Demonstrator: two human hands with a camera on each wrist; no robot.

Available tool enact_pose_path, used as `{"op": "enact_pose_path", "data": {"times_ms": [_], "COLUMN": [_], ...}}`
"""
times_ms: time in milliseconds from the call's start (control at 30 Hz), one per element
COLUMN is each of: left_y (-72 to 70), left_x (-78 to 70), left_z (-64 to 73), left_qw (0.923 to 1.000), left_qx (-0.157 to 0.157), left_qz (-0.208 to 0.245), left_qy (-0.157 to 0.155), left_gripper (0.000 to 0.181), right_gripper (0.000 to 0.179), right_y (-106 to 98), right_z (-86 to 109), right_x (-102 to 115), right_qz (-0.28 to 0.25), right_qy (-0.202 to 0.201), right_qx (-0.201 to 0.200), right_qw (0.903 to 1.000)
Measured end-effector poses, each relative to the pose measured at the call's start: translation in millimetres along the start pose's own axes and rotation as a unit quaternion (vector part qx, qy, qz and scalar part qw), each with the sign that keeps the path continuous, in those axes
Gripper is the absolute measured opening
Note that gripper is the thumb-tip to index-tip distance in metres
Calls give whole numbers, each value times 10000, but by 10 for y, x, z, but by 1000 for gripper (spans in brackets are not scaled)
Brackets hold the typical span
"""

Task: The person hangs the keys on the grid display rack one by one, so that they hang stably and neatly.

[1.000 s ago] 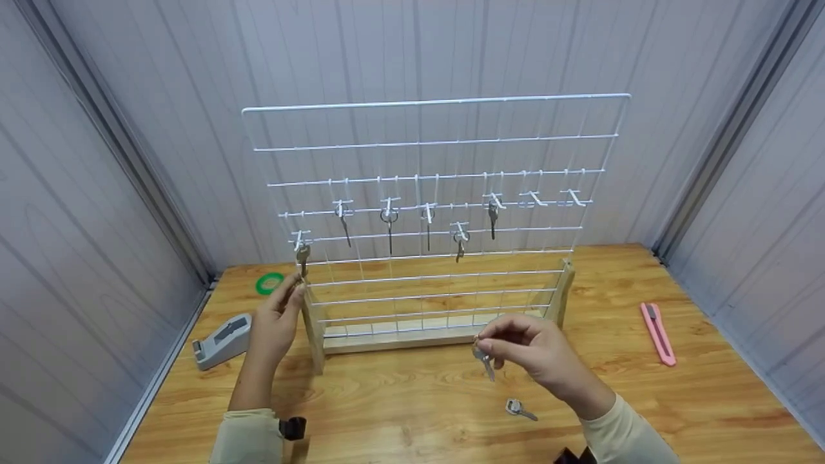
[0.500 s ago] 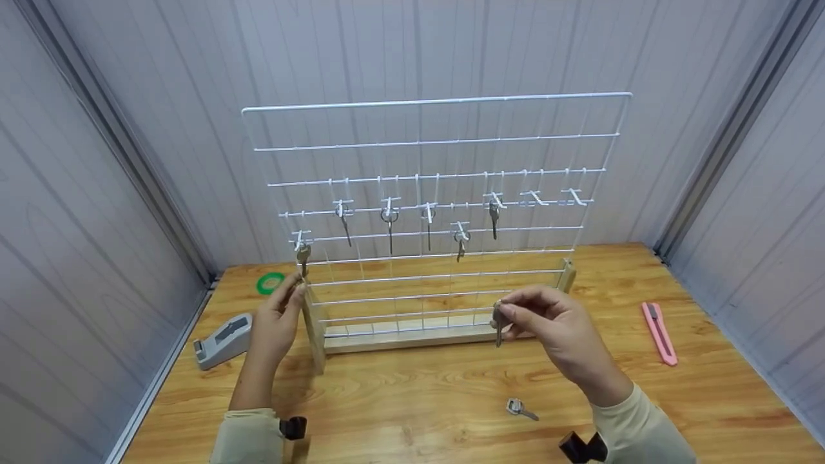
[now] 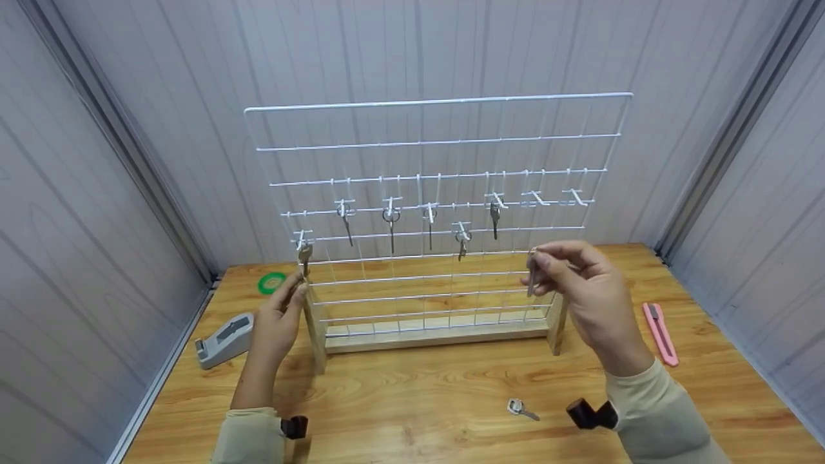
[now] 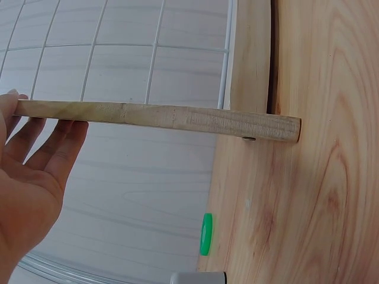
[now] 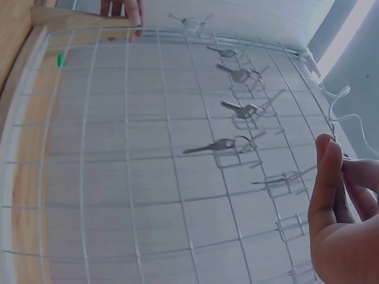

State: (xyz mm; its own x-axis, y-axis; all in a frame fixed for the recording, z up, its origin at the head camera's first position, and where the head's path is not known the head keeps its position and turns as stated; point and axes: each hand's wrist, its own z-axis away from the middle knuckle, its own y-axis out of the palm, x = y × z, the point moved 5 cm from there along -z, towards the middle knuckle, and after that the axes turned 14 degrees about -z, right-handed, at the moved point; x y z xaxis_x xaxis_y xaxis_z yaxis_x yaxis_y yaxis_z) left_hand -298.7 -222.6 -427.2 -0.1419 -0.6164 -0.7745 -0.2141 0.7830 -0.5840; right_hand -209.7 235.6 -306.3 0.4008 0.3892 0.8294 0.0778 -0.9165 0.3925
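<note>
A white wire grid rack (image 3: 438, 100) stands in a wooden base. Near its left side, my left hand (image 3: 274, 332) grips the top of the base's left wooden upright (image 4: 166, 117), thumb on one side and fingers on the other. My right hand (image 3: 590, 296) pinches a key (image 3: 532, 274) by its upper end, blade pointing down, before the rack's right side. Several keys hang on the rack's hooks, among them one key (image 3: 495, 219) right of the middle. Two hooks at the right, one hook (image 3: 535, 197) beside another hook (image 3: 575, 196), carry no key.
Another key (image 3: 521, 408) lies on the wooden table (image 3: 399, 412) in front. A grey tape dispenser (image 3: 224, 340) and a green tape roll (image 3: 271, 282) are at the left. To the right lies a pink utility knife (image 3: 660, 335). Panel walls enclose the back and sides.
My right hand has risen and moved rightward with the key, from low before the base to beside the rack's lower right part. My left hand keeps its grip on the upright.
</note>
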Motion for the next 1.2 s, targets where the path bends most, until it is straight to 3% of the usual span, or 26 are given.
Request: {"op": "enact_pose_path", "data": {"times_ms": [333, 767, 1200], "left_y": [5, 7, 12], "left_x": [11, 21, 33], "left_z": [-5, -1, -3], "left_qw": [9999, 9999, 10000], "left_qx": [-57, 72, 52], "left_qz": [-54, 55, 36], "left_qy": [63, 46, -26], "left_gripper": [46, 47, 47], "right_gripper": [14, 16, 15], "right_y": [-30, -49, -41], "right_z": [-225, -399, -488], "right_x": [167, 117, 67], "right_qz": [-134, -270, 356], "right_qy": [-468, -714, -620], "right_qx": [-562, -1301, -1361], "right_qw": [9972, 9886, 9881]}}
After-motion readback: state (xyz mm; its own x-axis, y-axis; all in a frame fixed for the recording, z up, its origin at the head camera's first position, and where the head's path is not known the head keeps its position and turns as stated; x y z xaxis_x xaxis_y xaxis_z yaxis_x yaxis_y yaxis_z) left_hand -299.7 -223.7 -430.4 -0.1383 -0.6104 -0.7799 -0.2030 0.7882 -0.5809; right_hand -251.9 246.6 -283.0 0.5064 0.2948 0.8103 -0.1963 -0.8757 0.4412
